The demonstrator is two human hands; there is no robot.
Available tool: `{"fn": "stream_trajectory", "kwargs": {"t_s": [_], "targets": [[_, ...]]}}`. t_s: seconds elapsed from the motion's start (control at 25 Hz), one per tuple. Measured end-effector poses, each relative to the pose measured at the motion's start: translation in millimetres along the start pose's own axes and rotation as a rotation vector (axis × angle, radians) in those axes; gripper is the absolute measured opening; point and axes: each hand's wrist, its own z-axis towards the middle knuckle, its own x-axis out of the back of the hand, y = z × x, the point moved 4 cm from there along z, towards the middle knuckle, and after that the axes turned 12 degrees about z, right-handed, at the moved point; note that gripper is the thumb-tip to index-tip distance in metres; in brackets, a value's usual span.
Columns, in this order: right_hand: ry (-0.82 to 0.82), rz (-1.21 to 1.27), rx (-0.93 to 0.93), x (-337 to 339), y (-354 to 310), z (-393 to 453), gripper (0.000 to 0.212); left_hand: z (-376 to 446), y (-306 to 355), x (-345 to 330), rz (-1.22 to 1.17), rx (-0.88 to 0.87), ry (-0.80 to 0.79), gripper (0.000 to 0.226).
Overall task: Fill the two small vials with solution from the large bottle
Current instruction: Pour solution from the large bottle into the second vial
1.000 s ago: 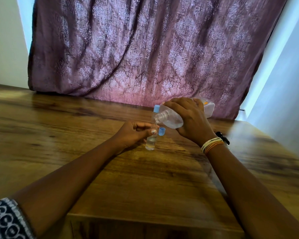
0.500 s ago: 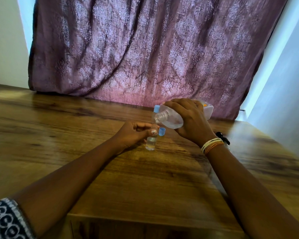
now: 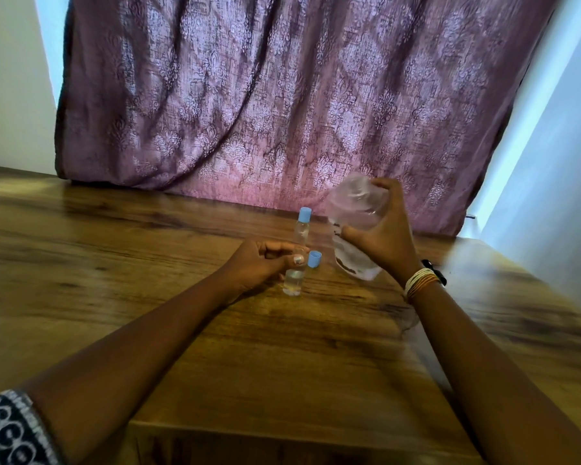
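My left hand (image 3: pixel 264 261) pinches the upper part of an open small clear vial (image 3: pixel 294 278) that stands on the wooden table (image 3: pixel 148 280) and holds clear liquid. Its blue cap (image 3: pixel 314 259) lies on the table just to the right. Behind it stands a second small vial (image 3: pixel 302 229) with a blue cap on. My right hand (image 3: pixel 384 239) grips the large clear bottle (image 3: pixel 356 226), now nearly upright and blurred, to the right of the vials.
A purple patterned curtain (image 3: pixel 282 105) hangs right behind the table's far edge. A small black object (image 3: pixel 433 270) lies behind my right wrist. The table's near edge runs below my forearms.
My right hand has swung the large bottle up from its tilted pouring position over the open vial to nearly upright, further right. My left hand and the vial have stayed put.
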Motion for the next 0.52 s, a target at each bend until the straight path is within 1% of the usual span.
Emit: {"fn": "stream_trajectory", "kwargs": {"t_s": [0.12, 0.16, 0.24, 0.32, 0.36, 0.48, 0.52], "targets": [[0.127, 0.221, -0.236, 19.4, 22.9, 4.4, 0.067, 0.6, -1.0, -0.8, 0.005, 0.005, 0.001, 0.023], [0.138, 0.262, -0.281, 24.2, 29.3, 4.7, 0.064, 0.6, -0.7, -1.1, 0.004, 0.006, 0.002, 0.021], [0.117, 0.277, -0.322, 29.4, 39.3, 4.0, 0.064, -0.1, 0.8, -1.1, -0.006, 0.003, -0.005, 0.017], [0.053, 0.278, -0.36, 31.0, 48.3, 2.5, 0.068, -0.8, 1.4, -1.0, -0.016, -0.005, -0.015, 0.017], [-0.005, 0.28, -0.395, 30.4, 51.8, 1.4, 0.068, -0.8, 1.2, -0.9, -0.015, -0.007, -0.016, 0.017], [-0.271, 0.196, -0.434, 22.5, 59.8, -2.9, 0.063, -1.0, 1.3, -1.1, -0.016, -0.016, -0.015, 0.018], [-0.3, 0.172, -0.428, 20.9, 63.6, -4.5, 0.063, -1.1, 1.8, -1.0, -0.021, -0.015, -0.016, 0.018]]}}
